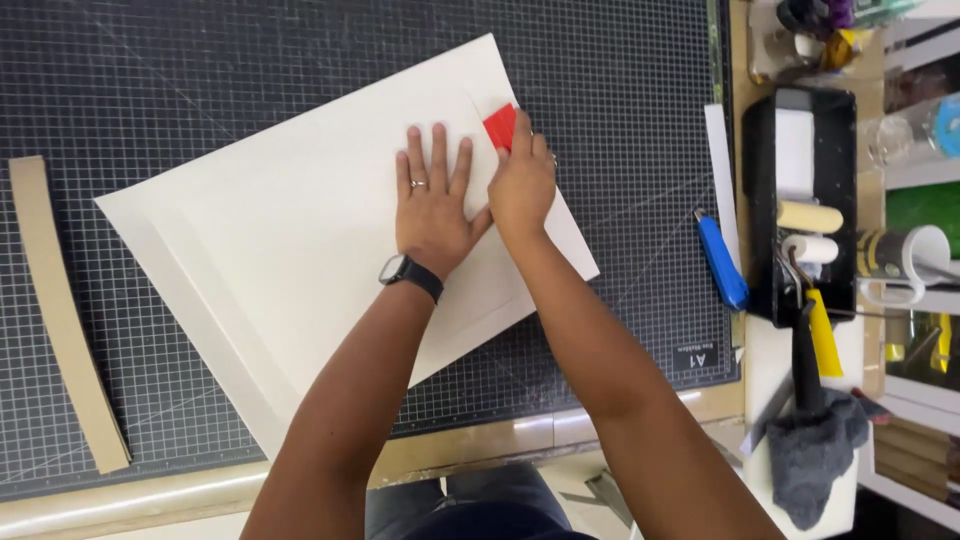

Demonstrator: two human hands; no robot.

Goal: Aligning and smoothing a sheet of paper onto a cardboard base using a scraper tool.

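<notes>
A large cream sheet (290, 240) lies tilted on a dark gridded cutting mat (200, 70). My left hand (432, 200) presses flat on the sheet with fingers spread; it wears a ring and a dark wristwatch. My right hand (522, 180) sits just to its right, fingers closed on a small red scraper (500, 125) that rests against the sheet near its upper right corner. A narrower border strip shows along the sheet's lower left edge.
A curved brown cardboard strip (60, 310) lies at the mat's left. A blue utility knife (720, 260) rests at the mat's right edge. Beyond it stand a black paint tray (845, 200) with small rollers, a white mug (915, 260) and a grey cloth (815, 455).
</notes>
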